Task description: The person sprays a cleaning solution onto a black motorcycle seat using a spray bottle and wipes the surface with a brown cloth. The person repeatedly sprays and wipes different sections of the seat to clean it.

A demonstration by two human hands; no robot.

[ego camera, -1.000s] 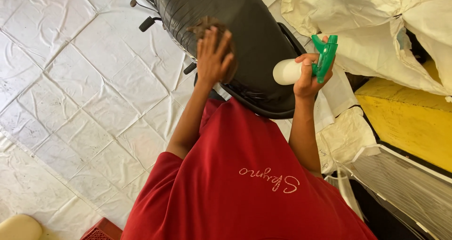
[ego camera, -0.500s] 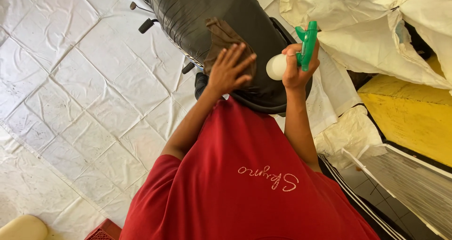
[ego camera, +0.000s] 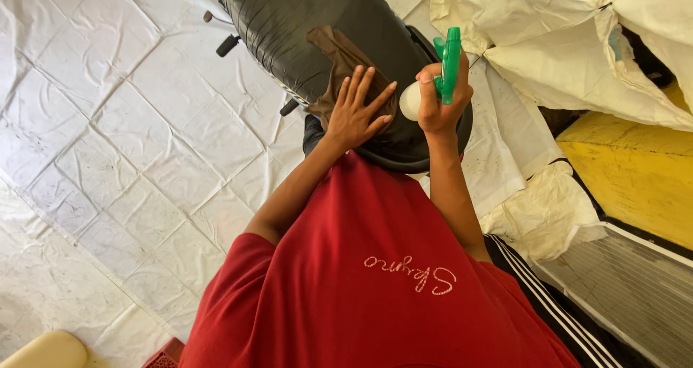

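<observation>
Head view shows a black motorcycle seat [ego camera: 303, 28] running from the top of the frame down to the person's chest, its rounded rear edge just in front of the red shirt [ego camera: 375, 267]. White tiled floor [ego camera: 108, 122] lies open on the left side; cream tarpaulin [ego camera: 548, 36] crowds the right. A brown cloth [ego camera: 339, 57] lies on the seat, its long axis along the seat. The left hand [ego camera: 354, 111] presses flat on the cloth, fingers spread, grasping nothing. The right hand [ego camera: 437, 101] is clenched around a white spray bottle [ego camera: 411, 101] with its green trigger head [ego camera: 449, 61] uppermost, beside the seat's right edge.
</observation>
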